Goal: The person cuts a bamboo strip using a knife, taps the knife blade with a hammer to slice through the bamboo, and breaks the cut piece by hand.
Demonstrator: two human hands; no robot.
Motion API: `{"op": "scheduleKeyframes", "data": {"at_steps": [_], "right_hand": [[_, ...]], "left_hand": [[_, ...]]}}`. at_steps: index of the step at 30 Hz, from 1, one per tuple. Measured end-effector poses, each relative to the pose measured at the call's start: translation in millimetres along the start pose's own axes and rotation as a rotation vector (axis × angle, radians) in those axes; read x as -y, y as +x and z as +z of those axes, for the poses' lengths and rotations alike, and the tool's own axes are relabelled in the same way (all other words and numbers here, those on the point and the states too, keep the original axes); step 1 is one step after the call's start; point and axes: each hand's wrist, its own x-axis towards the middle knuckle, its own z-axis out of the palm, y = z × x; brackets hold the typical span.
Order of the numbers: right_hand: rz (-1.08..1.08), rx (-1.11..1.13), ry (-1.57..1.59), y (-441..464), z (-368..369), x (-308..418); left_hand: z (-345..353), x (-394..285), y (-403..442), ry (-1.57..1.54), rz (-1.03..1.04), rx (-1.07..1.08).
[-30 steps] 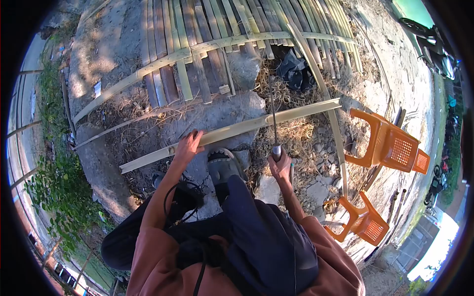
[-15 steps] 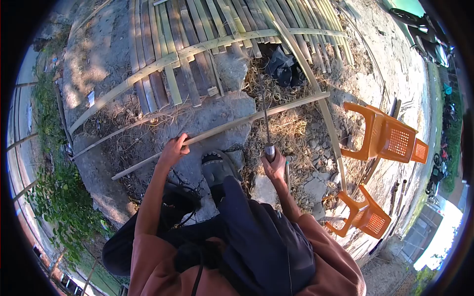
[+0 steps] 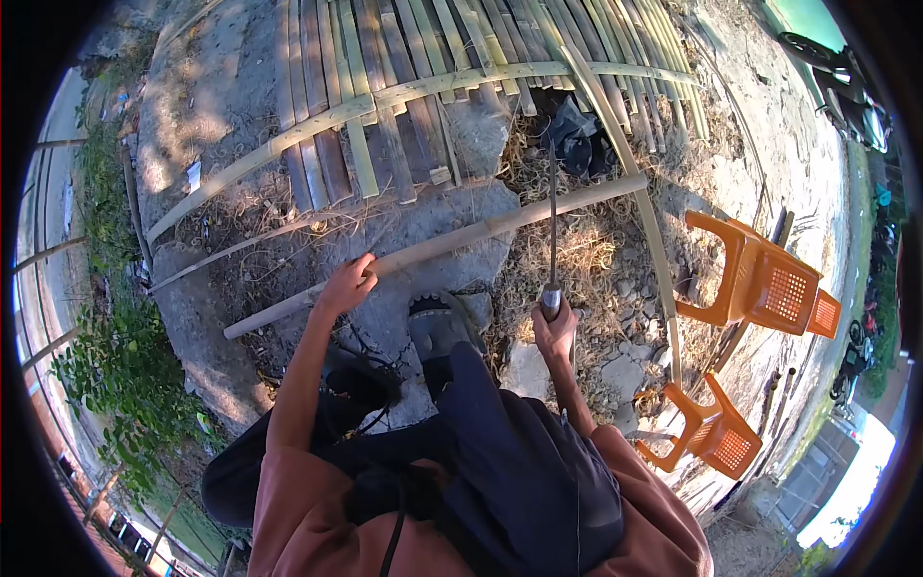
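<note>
My left hand [image 3: 350, 287] is closed round a long split bamboo strip [image 3: 452, 238], near its left part. The strip slants up to the right, and its broad face shows. Its right end lies over another long strip [image 3: 642, 212]. In my right hand [image 3: 555, 332] is a machete [image 3: 553, 226], gripped by its handle, with the narrow blade pointing away from me. The blade crosses the bamboo strip in view; whether they touch I cannot tell. My shoe [image 3: 442, 329] stands on the concrete between the hands.
Many bamboo slats [image 3: 423, 106] lie side by side ahead, crossed by a curved strip [image 3: 288, 139]. A black plastic bag [image 3: 577, 144] lies among shavings. Two orange plastic chairs, one farther [image 3: 760, 274] and one nearer [image 3: 707, 428], are at the right. Leafy plants [image 3: 130, 385] grow at the left.
The bamboo strip has turned in my left hand, so a broader face shows instead of a thin edge. The surroundings sit slightly further right in the view. Both hands keep their hold.
</note>
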Motion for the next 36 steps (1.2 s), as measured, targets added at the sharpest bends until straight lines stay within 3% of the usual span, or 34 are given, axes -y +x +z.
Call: {"op": "scheduleKeyframes", "data": {"at_steps": [3, 5, 9, 11, 24, 36], "right_hand": [[-0.010, 0.003, -0.012, -2.3, -1.9, 7.1], [0.016, 0.028, -0.024, -2.3, -2.9, 12.5], [-0.024, 0.009, -0.018, -3.9, 5.7, 5.2], [0.004, 0.034, -0.024, -4.4, 6.2, 7.1], [0.027, 0.206, -0.055, 13.3, 17.4, 9.0], [0.040, 0.244, 0.063, 14.9, 23.7, -7.2]], "left_hand": [[-6.6, -17.5, -3.7, -0.009, -0.002, 0.009], [-3.4, -20.5, -7.5, 0.139, 0.123, -0.148], [15.6, -32.4, -8.1, 0.166, 0.131, -0.177], [27.7, -39.3, -4.9, 0.250, 0.160, -0.326], [27.3, -51.7, 5.9, 0.206, 0.095, -0.268], [33.0, -62.8, 20.6, 0.153, 0.178, -0.279]]}}
